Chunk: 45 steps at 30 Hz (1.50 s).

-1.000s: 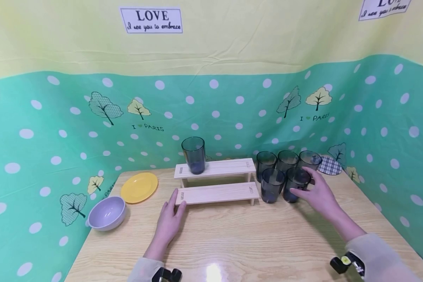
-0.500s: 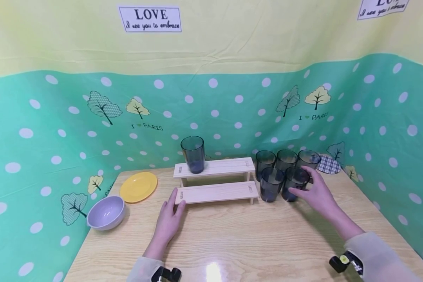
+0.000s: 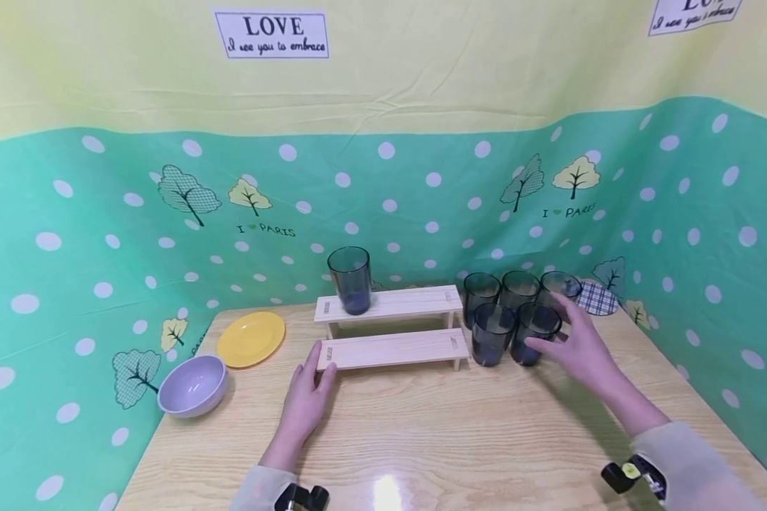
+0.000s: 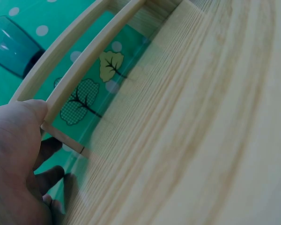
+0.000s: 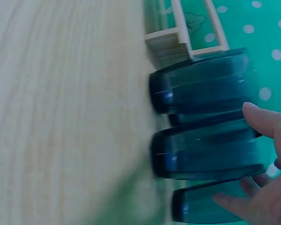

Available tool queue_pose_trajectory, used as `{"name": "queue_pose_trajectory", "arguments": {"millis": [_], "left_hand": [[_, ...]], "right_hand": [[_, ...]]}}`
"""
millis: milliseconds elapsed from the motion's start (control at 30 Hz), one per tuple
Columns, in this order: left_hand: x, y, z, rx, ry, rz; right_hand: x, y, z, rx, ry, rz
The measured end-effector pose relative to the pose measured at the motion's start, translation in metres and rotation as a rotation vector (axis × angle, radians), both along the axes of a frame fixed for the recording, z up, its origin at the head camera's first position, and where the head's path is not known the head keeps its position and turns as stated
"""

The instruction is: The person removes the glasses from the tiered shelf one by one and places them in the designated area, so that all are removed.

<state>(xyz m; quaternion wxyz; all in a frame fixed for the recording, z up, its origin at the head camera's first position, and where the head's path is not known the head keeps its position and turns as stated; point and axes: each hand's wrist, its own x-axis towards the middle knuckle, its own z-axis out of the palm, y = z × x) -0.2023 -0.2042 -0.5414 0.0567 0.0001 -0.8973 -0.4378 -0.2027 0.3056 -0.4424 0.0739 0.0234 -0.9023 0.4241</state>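
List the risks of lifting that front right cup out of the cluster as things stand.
1. The front right cup stands tight against its neighbour cup and the back row of cups; the right hand, open around it, could knock one over.
2. The right hand's grip looks partial: thumb at the cup's side, fingers reaching behind, so the smooth cup might slip.
3. The left hand only touches the wooden shelf; a bump could rock the cup on the top step.

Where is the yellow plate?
In the head view the yellow plate lies on the table's left side, between the purple bowl and the wooden step shelf.
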Motion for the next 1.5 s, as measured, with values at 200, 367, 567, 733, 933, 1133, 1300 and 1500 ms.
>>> {"name": "queue_pose_trajectory", "arguments": {"millis": [200,367,567,733,933,1133,1300,1500], "left_hand": [[0.0,0.0,-0.001,0.006,-0.003,-0.003],[0.0,-0.001,-0.001,-0.001,0.005,-0.001],[-0.001,-0.001,-0.002,0.001,0.008,-0.002],[0.0,-0.001,-0.002,0.005,0.011,-0.006],[0.0,-0.001,-0.002,0.002,0.012,-0.006],[0.0,-0.001,0.0,-0.003,0.007,-0.001],[0.0,0.0,0.001,-0.006,-0.001,0.003],[0.001,0.001,0.002,-0.002,-0.002,0.008]], "right_hand": [[0.001,-0.004,0.025,0.028,0.12,-0.02],[0.001,-0.015,0.045,0.019,0.167,-0.006],[-0.003,-0.041,0.065,-0.013,0.149,0.042],[-0.011,-0.068,0.073,-0.034,0.159,0.102],[-0.023,-0.099,0.079,-0.093,0.194,0.181],[-0.032,-0.13,0.088,-0.127,0.18,0.255],[-0.04,-0.155,0.093,-0.162,0.158,0.296],[-0.047,-0.186,0.097,-0.227,0.162,0.364]]}}
